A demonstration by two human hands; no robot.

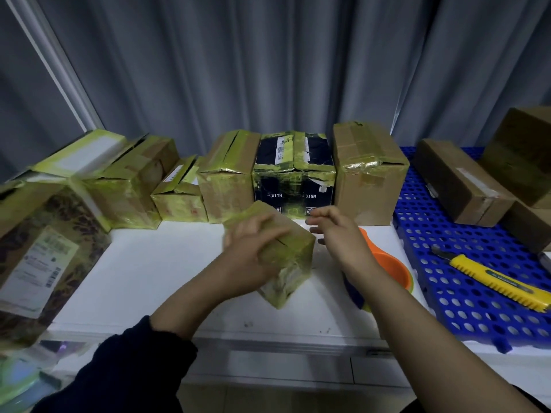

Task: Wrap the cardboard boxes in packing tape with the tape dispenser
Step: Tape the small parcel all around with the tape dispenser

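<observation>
Fingers of the left hand (253, 251) are curling over a small taped box (295, 253), which is sitting tilted on the white tabletop (149, 278). Just beside it, the right hand (340, 234) is hovering with fingers loosely bent and holding nothing, above the orange tape dispenser (390, 266).

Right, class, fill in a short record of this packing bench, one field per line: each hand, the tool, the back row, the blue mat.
left hand: grips the small taped box, tilted over the white table
right hand: beside that box, holding nothing
tape dispenser: orange, on the table, partly hidden behind the right wrist
back row: taped boxes in yellow-green wrap
blue mat: yellow knife and plain brown boxes
</observation>
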